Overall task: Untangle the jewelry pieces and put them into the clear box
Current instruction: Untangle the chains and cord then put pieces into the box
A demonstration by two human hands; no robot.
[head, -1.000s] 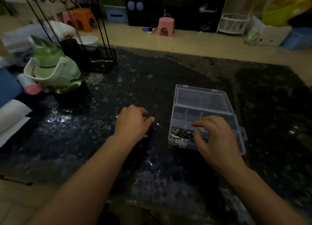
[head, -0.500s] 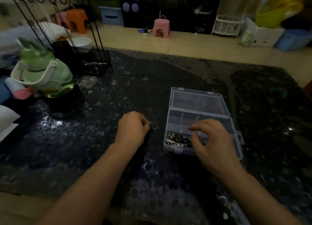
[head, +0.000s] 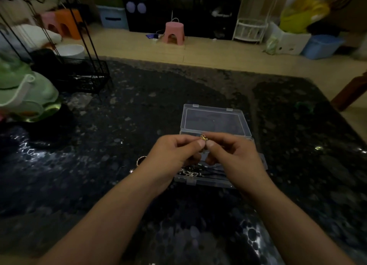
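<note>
A clear plastic box [head: 214, 121] lies open on the dark table, its lid folded back. Several silver jewelry pieces [head: 188, 172] sit in its front left compartment. My left hand [head: 174, 155] and my right hand [head: 234, 157] are raised together above the box's front half. Both pinch a small gold jewelry piece [head: 204, 138] between thumb and fingertips. More jewelry [head: 140, 161], a ring-like loop, lies on the table just left of my left wrist.
A green teapot-shaped container [head: 25, 93] stands at the left edge. Behind it is a black wire stand [head: 83, 74]. The table [head: 139, 109] has a dark speckled, glossy top. Stools and bins stand on the floor beyond.
Both hands have lifted and come together over the box. The left hand left the table with a gold piece, and the right hand moved out of the box to pinch it too.
</note>
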